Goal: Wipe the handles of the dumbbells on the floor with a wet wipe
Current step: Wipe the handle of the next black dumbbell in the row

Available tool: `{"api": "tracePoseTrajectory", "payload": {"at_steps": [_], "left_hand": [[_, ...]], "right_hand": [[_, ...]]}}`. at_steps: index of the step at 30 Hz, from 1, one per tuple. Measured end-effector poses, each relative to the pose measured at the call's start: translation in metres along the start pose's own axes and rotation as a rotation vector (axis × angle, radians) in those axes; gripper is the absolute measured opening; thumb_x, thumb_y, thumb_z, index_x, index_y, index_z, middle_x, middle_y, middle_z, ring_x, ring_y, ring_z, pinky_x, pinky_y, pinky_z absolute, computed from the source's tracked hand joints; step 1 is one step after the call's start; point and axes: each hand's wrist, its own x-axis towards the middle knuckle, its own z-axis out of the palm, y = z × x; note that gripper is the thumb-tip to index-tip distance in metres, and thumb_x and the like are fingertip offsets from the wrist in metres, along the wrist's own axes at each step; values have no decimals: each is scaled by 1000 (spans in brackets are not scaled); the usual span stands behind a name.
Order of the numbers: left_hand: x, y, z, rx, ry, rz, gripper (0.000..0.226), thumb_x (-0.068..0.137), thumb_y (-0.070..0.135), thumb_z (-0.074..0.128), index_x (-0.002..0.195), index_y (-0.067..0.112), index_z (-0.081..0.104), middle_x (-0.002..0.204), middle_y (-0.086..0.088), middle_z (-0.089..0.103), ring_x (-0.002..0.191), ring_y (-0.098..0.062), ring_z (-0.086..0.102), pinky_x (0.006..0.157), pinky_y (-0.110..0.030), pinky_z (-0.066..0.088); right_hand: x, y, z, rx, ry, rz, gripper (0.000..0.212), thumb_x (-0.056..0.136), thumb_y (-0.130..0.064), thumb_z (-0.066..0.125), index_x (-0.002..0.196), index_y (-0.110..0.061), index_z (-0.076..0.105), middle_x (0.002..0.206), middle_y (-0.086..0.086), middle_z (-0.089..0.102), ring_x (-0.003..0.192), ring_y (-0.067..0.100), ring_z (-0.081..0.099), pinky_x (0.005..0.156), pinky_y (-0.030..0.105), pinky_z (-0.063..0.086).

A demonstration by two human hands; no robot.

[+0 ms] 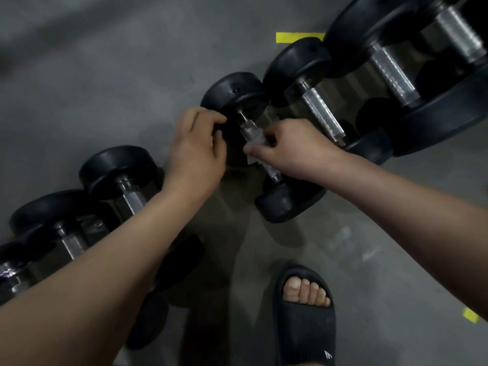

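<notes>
Item — black round-ended dumbbell (pixel 286 202), steel handle (pixel 245 122) running 11 to 5 o'clock, lying mid-floor. My right hand (pixel 281 150) is gripping a crumpled white wet wipe (pixel 254 141) round it — my left hand (pixel 196 147), fingers curled, is steadying the 11 o'clock head (pixel 232 91).

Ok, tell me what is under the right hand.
A crumpled white wet wipe pressed on the black dumbbell's silver metal handle; the right hand covers the handle's middle.

The black round dumbbell heads (pixel 232 93) look like smooth, matt rubber. Their silver metal handles (pixel 323 114) are shiny with rough knurling. The thin white wet wipe (pixel 254 138) is translucent, crumpled cloth. The grey concrete floor (pixel 105 75) is matt, and so is the black slide sandal (pixel 306 326).
</notes>
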Motion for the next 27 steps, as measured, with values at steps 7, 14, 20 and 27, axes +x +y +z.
{"api": "tracePoseTrajectory", "payload": {"at_steps": [7,14,20,27], "left_hand": [[26,-6,10,-144,-127,-307,57,106,23,46,159,18,27,161,-8,29,149,-19,30,124,-35,25],[24,-7,16,-136,-104,-314,58,105,20,47,160,21,25,158,-3,30,147,-15,29,123,-30,22],[22,-16,21,-263,-62,-323,57,104,15,51,157,18,31,149,-2,33,145,-14,31,107,2,16],[22,-21,33,-349,12,-309,62,94,21,50,155,18,37,137,5,35,142,-20,35,124,-35,24]], "right_hand": [[31,-6,5,171,-55,107,40,99,-41,56,71,-13,59,69,6,54,70,22,55,63,28,34],[33,-3,-8,307,-130,144,42,104,-43,45,78,-15,61,76,6,62,71,19,55,64,29,36],[57,0,11,625,-35,261,28,88,-17,66,61,-12,60,57,2,57,53,18,54,60,33,45],[35,12,-9,625,-343,242,31,101,-21,60,73,-7,61,56,1,60,48,12,57,47,21,46]]}}
